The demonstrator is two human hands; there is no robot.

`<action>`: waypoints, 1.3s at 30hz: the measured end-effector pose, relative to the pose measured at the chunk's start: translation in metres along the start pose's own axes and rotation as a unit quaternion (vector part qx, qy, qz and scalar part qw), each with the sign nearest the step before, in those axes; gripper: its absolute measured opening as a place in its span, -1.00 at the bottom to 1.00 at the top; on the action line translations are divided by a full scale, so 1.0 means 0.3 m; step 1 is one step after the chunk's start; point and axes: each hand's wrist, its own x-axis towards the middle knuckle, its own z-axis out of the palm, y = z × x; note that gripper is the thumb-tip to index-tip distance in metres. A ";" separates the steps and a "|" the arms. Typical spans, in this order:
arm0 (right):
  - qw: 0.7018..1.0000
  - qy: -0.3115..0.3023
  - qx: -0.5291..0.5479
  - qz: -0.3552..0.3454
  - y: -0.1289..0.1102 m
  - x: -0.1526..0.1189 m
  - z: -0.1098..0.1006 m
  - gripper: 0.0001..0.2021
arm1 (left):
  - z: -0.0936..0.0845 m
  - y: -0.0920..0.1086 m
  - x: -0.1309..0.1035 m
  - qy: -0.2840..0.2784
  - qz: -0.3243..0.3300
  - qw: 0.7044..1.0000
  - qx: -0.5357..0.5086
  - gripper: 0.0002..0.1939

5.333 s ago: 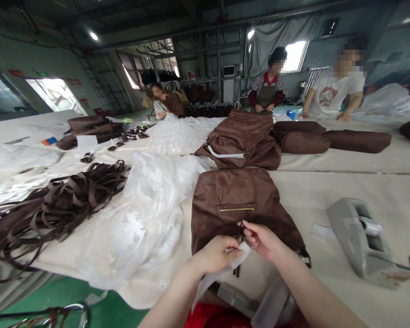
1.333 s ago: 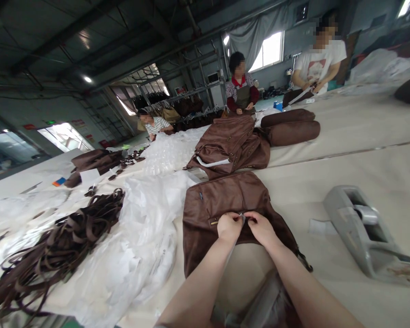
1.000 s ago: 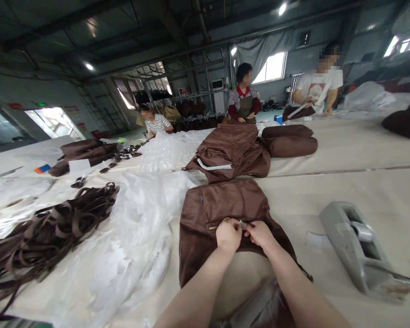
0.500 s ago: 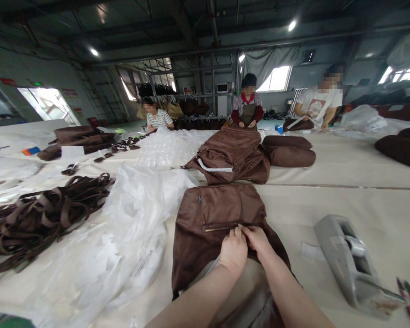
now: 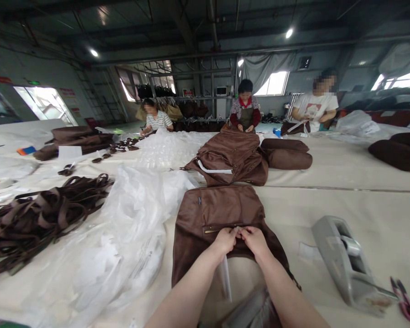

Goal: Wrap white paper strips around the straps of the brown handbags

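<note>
As brown bag (image 5: 225,206) lies flat, left hand (image 5: 225,241) pinching white strip (image 5: 226,280), right hand (image 5: 255,241) pinched alongside — contents unclear

Both bare forearms (image 5: 191,287) slanted inward from the near side; left hand (image 5: 226,240) and right hand (image 5: 255,240) almost met, fingertips (image 5: 246,233) bent close together.

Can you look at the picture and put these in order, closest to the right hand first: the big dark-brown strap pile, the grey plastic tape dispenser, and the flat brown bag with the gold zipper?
From the right hand:
1. Flat brown bag with the gold zipper, just beneath the hand.
2. Grey plastic tape dispenser, to the right.
3. Dark-brown strap pile, far to the left.
</note>
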 end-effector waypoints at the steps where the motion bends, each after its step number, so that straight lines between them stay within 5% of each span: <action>1: 1.000 -0.006 -0.002 0.002 -0.012 -0.014 -0.003 -0.70 | -0.002 0.002 -0.001 0.014 0.008 1.000 0.019 -0.58; 4: 1.000 -0.026 -0.006 -0.002 -0.051 -0.088 -0.084 -0.65 | -0.010 0.008 -0.005 0.050 0.034 0.995 0.085 -0.72; 6: 0.999 0.004 -0.040 -0.035 -0.067 -0.161 -0.217 -0.62 | -0.014 0.009 -0.011 0.058 0.043 0.990 0.118 -0.76; 8: 0.981 0.128 -0.124 -0.082 -0.068 -0.242 -0.401 -0.61 | -0.016 0.009 -0.014 0.055 0.048 0.988 0.139 -0.76; 10: 0.921 0.295 -0.234 -0.099 -0.051 -0.322 -0.596 -0.61 | -0.020 0.008 -0.009 0.047 0.058 0.986 0.152 -0.75; 12: 0.856 0.387 -0.331 -0.088 -0.018 -0.391 -0.763 -0.60 | -0.023 0.004 0.005 0.048 0.070 0.979 0.183 -0.74; 13: 0.843 0.392 -0.361 -0.072 0.004 -0.418 -0.828 -0.59 | -0.025 0.001 0.015 0.050 0.071 0.976 0.199 -0.74; 15: 0.868 0.345 -0.357 -0.023 0.051 -0.452 -0.911 -0.57 | -0.028 -0.006 0.032 0.046 0.076 0.973 0.214 -0.74; 18: 0.937 0.266 -0.225 0.022 0.099 -0.460 -0.936 -0.54 | -0.031 -0.015 0.040 0.042 0.082 0.972 0.214 -0.74; 20: 0.956 0.256 -0.142 -0.002 0.099 -0.457 -0.914 -0.58 | -0.033 -0.015 0.035 0.047 0.087 0.971 0.216 -0.74; 27: 0.944 0.306 -0.088 -0.082 0.074 -0.549 -0.885 -0.71 | -0.033 -0.002 0.018 0.056 0.088 0.971 0.214 -0.73; 35: 0.965 0.261 -0.013 0.031 0.228 -0.588 -0.840 -0.62 | -0.035 0.000 0.020 0.042 0.083 0.973 0.212 -0.73; 39: 0.918 0.354 -0.166 0.068 0.253 -0.625 -0.876 -0.75 | -0.032 -0.016 0.021 0.023 0.075 0.978 0.195 -0.68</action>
